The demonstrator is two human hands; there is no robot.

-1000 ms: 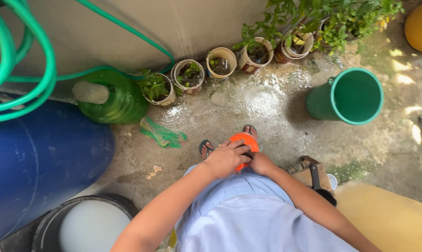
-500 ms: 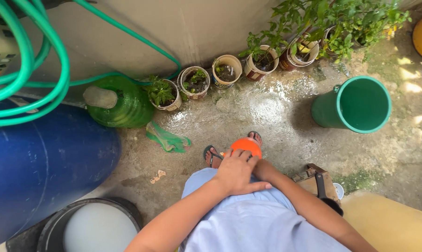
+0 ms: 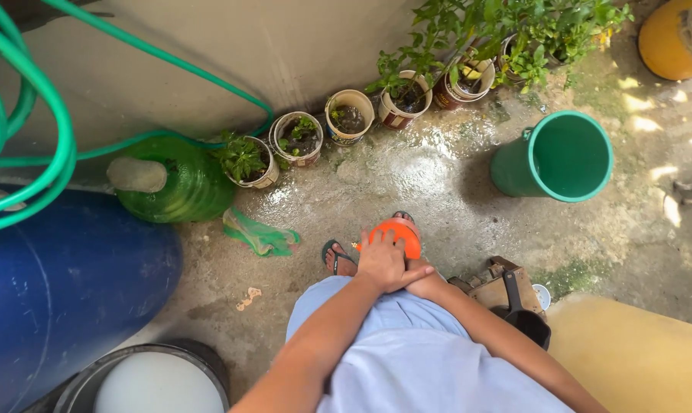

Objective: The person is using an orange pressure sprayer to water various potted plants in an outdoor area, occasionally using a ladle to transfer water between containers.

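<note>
The left hand (image 3: 386,262) lies flat, fingers spread narrow, over the near side of an orange round object (image 3: 396,232) held in front of the person's waist, above the sandalled feet (image 3: 338,258); the right hand (image 3: 421,281) is tucked under the left and mostly hidden, so I cannot tell how its fingers are set. A big blue drum (image 3: 63,291) fills the near left, and a yellow slab (image 3: 636,356) takes the near right corner. Loops of green hose (image 3: 48,115) hang on the far left wall. A green bucket (image 3: 556,157) stands at the right, open and showing only its green inside. A green ribbed jug (image 3: 179,183) with a grey stone on top sits just beside the drum. A dark tub with a white lid (image 3: 151,382) lies at the near left edge. A row of small pots with seedlings (image 3: 300,138) lines the foot of the far wall, with bushier plants toward the far right. The wet concrete floor (image 3: 422,172) between pots, bucket and feet is open. A crumpled green bag (image 3: 258,233) lies left of the feet.
</note>
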